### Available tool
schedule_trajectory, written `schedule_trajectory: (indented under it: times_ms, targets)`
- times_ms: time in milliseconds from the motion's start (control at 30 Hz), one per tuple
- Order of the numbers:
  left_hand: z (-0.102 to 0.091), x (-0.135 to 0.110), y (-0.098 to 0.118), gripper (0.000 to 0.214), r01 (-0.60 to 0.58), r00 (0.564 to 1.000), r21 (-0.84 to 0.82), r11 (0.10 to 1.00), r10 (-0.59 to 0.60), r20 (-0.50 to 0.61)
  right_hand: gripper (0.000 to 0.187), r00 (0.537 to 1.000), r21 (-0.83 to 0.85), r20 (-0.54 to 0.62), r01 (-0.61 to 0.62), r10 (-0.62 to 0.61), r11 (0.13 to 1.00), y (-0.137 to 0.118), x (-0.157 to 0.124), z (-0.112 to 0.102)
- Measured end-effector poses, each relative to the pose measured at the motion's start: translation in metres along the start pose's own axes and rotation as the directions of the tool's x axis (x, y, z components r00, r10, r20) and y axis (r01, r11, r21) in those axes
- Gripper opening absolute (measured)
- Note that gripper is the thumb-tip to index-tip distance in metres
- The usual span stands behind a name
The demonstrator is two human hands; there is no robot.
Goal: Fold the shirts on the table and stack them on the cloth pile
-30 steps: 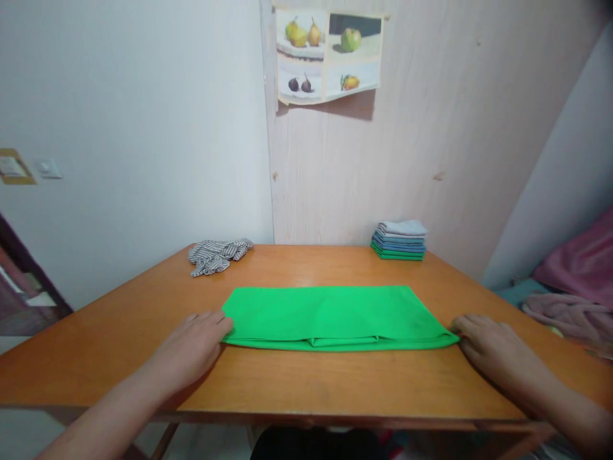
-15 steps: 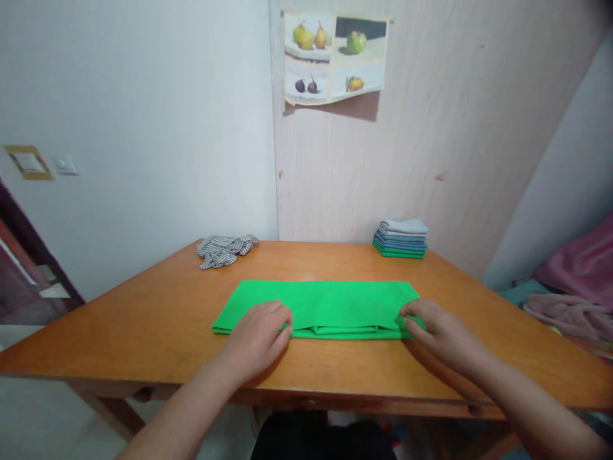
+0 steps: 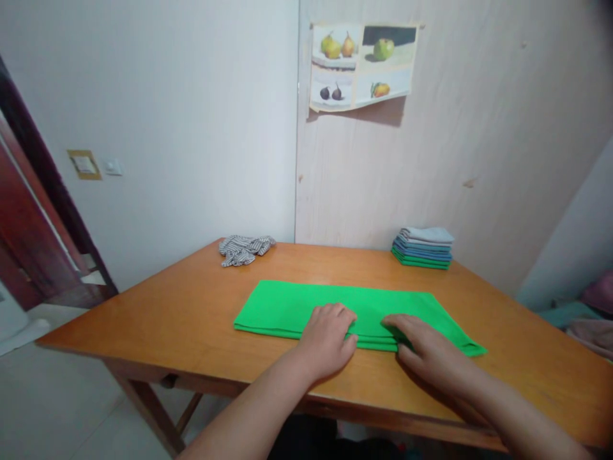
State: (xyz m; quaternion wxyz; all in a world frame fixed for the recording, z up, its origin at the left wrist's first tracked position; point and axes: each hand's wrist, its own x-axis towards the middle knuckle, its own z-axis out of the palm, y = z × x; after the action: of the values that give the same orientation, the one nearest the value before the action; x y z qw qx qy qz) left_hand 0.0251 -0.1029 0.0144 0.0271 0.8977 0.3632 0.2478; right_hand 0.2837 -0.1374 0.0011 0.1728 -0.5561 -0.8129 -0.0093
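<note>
A bright green cloth (image 3: 297,306), folded into a long flat strip, lies across the table in front of me. My left hand (image 3: 328,338) is at the middle of its near edge, fingers over the top layer and thumb at the front. To the right of it, my right hand (image 3: 421,345) pinches the same edge, fingertips on top and thumb by the lower layers. A small gap separates the two hands. Layered folds show along the near edge, and the right front corner sticks out in a point.
The wooden table (image 3: 167,300) has a crumpled striped cloth (image 3: 242,249) at its back left. A neat stack of folded cloths (image 3: 422,248), grey, blue and green, sits at the back right. Fruit pictures (image 3: 363,67) hang on the wall. Fabric (image 3: 594,332) lies beyond the right edge.
My hands have come closer together along the green cloth's near edge. The puckers there look flatter, and the right corner now juts out. The view has swung left.
</note>
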Motion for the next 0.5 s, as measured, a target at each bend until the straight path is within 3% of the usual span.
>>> schedule_trajectory:
  times_ms: [500]
  targets:
    - [0.022, 0.032, 0.014, 0.027, -0.064, 0.998, 0.057, 0.996, 0.063, 0.023, 0.036, 0.999, -0.111, -0.037, -0.001, -0.003, 0.994, 0.003, 0.001, -0.004]
